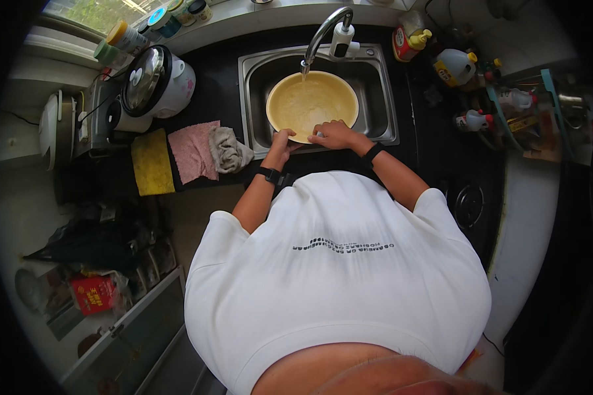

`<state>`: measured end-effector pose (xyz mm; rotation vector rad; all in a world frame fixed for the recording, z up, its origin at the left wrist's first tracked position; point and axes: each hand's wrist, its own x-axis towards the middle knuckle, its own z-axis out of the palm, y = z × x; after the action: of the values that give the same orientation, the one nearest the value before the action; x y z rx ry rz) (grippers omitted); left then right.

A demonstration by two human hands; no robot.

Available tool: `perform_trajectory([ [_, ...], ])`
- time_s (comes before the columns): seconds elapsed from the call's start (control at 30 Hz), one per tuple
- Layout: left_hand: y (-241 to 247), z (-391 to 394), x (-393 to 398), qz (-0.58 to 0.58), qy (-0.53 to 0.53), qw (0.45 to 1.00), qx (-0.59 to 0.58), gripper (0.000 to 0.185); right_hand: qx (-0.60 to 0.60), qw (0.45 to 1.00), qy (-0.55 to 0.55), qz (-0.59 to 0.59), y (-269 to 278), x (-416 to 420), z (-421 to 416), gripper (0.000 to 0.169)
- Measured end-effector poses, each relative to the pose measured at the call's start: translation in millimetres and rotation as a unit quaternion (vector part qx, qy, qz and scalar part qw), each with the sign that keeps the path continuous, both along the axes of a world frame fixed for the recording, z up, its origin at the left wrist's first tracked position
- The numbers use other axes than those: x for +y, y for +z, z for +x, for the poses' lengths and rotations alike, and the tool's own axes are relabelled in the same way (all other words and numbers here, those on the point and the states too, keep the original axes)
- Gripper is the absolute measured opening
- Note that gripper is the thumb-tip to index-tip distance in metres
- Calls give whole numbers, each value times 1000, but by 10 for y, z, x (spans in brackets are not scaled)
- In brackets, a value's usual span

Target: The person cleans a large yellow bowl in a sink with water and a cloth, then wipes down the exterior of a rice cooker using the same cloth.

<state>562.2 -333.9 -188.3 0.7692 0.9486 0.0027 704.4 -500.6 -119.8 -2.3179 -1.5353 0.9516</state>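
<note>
A yellow basin (312,104) with water in it sits in a stainless steel sink (245,98), under a chrome faucet (321,37) from which water runs. My left hand (281,145) grips the near left part of the basin's rim, thumb on top. At the near right part of the rim is my right hand (334,135), its fingers curled on a small light-coloured thing that I cannot make out. A white heater unit (342,42) is fixed at the faucet's base.
Left of the sink lie a grey rag (227,150), a pink towel (195,150) and a yellow cloth (153,163); a rice cooker (170,84) stands behind them. To the right are a red-labelled pump bottle (406,43) and a clear jug (454,66).
</note>
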Motion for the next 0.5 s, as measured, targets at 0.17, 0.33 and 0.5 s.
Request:
perform_trajectory([
  [0.17,72,-45,38,7,12,1000,-7,40,-164,975,120,86,130,-208,286,38],
  [0.33,20,26,71,17,-15,1000,-12,40,-300,941,91,123,-239,-476,647,24],
  [0.5,96,56,46,7,-42,999,-17,44,-329,934,33,132,-377,-505,679,25],
])
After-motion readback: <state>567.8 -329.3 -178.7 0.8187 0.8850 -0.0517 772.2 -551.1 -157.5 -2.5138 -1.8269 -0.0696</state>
